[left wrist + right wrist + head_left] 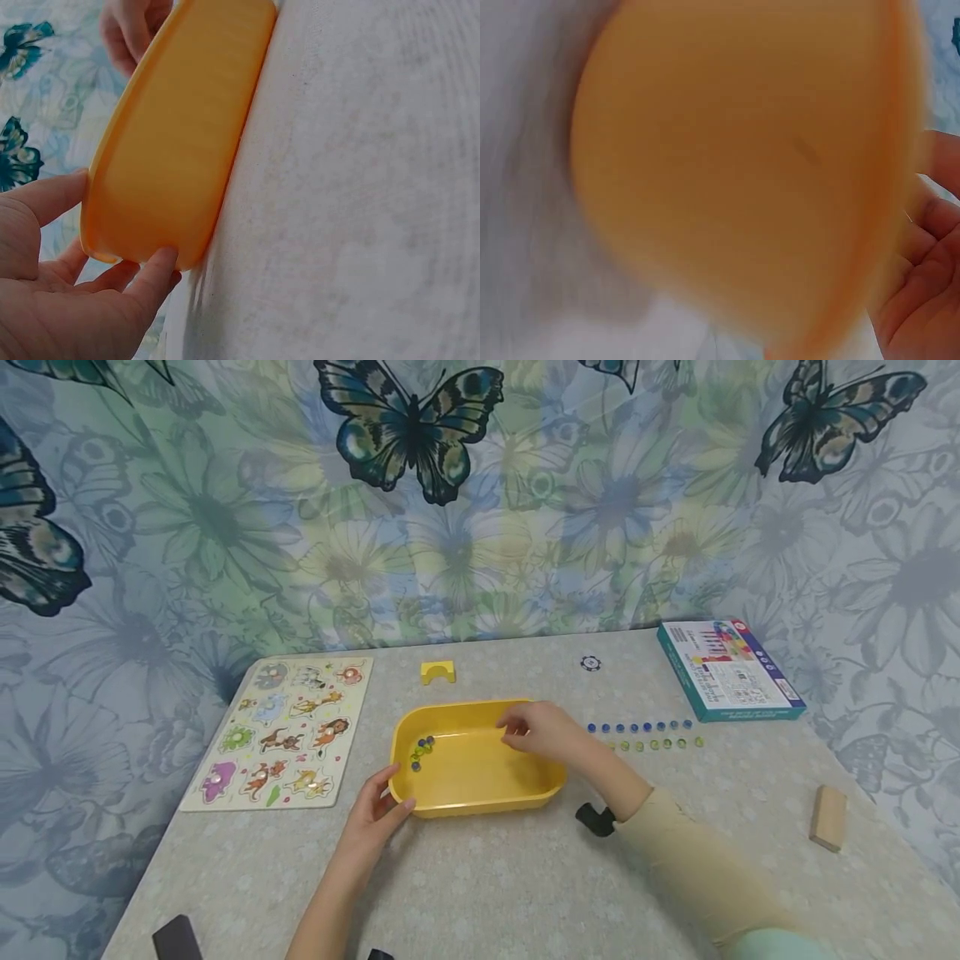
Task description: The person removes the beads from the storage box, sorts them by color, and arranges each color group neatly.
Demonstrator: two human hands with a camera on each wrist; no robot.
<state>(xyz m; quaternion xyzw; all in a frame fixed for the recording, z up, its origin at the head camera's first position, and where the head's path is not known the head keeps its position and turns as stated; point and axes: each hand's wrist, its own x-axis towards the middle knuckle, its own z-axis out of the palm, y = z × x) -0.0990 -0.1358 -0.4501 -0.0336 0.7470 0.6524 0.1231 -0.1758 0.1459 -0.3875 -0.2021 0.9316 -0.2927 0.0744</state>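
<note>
A yellow plastic tray sits mid-table, with several small blue and green glass beads at the left of its floor. My left hand grips the tray's near left corner, thumb on one side and fingers on the other; the left wrist view shows these fingers against its outer wall. Over the tray's right part hangs my right hand, fingers loosely bent, a gap between thumb and fingertips and no bead visible there. The right wrist view is blurred, and the tray wall hides its fingertips.
Right of the tray run a row of blue beads and a row of green beads. An animal puzzle board lies left. Behind are a yellow arch block, a round token and a box. A wooden block lies right.
</note>
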